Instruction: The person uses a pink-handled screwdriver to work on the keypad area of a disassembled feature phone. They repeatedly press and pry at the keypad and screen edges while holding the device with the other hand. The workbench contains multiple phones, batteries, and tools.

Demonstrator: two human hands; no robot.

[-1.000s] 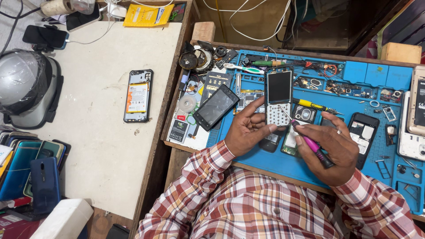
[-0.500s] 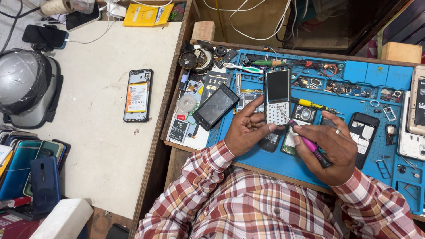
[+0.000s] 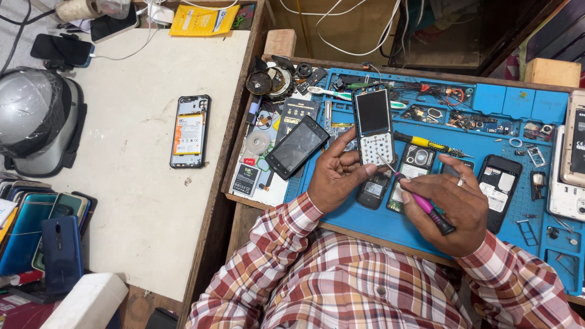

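Note:
My left hand [image 3: 334,175] rests on the blue work mat [image 3: 378,222], its fingers steadying the lower edge of a white keypad phone [image 3: 373,125] with a dark screen. My right hand [image 3: 454,210] grips a pink-handled screwdriver [image 3: 421,204]; its thin metal tip points up-left to the phone's keypad. Under my hands lie a small dark phone body [image 3: 373,192] and an opened phone back with a camera ring [image 3: 413,167]. Both sleeves are red and white plaid.
A black smartphone [image 3: 297,147] lies tilted left of my left hand. A yellow screwdriver [image 3: 428,144], an opened black phone [image 3: 499,189] and several small parts lie on the mat. An opened phone [image 3: 189,131] and a grey helmet [image 3: 33,119] sit on the white table.
My left hand's fingers have shifted slightly at the keypad phone's lower edge. The screwdriver tip stays at the keypad; otherwise nothing has visibly moved.

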